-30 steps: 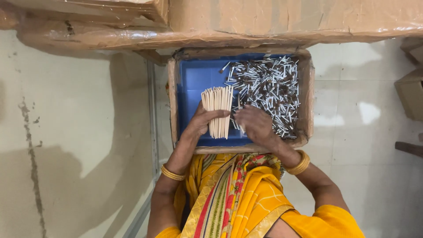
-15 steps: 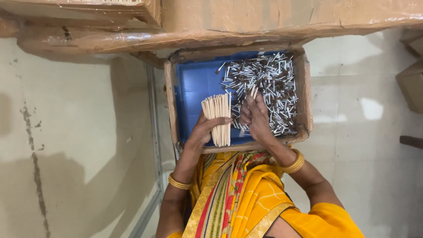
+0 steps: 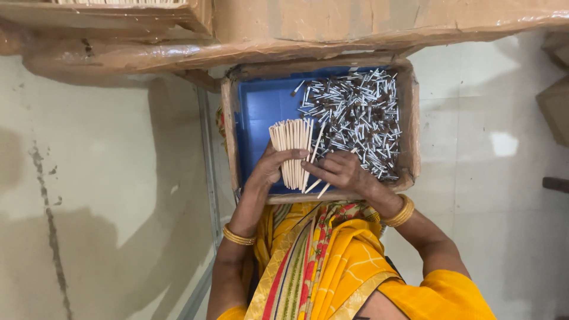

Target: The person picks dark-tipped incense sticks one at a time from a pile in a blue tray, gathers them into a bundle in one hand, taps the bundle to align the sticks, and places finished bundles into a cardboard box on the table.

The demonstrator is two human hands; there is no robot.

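A shallow wooden tray (image 3: 409, 112) with a blue lining rests on my lap. A heap of thin pale sticks with dark ends (image 3: 355, 112) fills its right half. My left hand (image 3: 274, 169) grips a fanned bundle of pale sticks (image 3: 292, 142), held upright over the blue lining. My right hand (image 3: 342, 170) sits beside that bundle at the heap's near edge and pinches a few loose sticks (image 3: 314, 178), which slant toward the bundle. Gold bangles ring both wrists.
Brown cardboard boxes (image 3: 367, 26) wrapped in plastic lie just beyond the tray's far edge. Pale tiled floor (image 3: 106, 195) spreads to the left and right. Another cardboard box (image 3: 557, 101) sits at the right edge. Yellow patterned cloth (image 3: 332, 266) covers my lap.
My right hand has drawn back from the heap toward the bundle with a few sticks in its fingers. The left hand keeps the bundle in about the same place.
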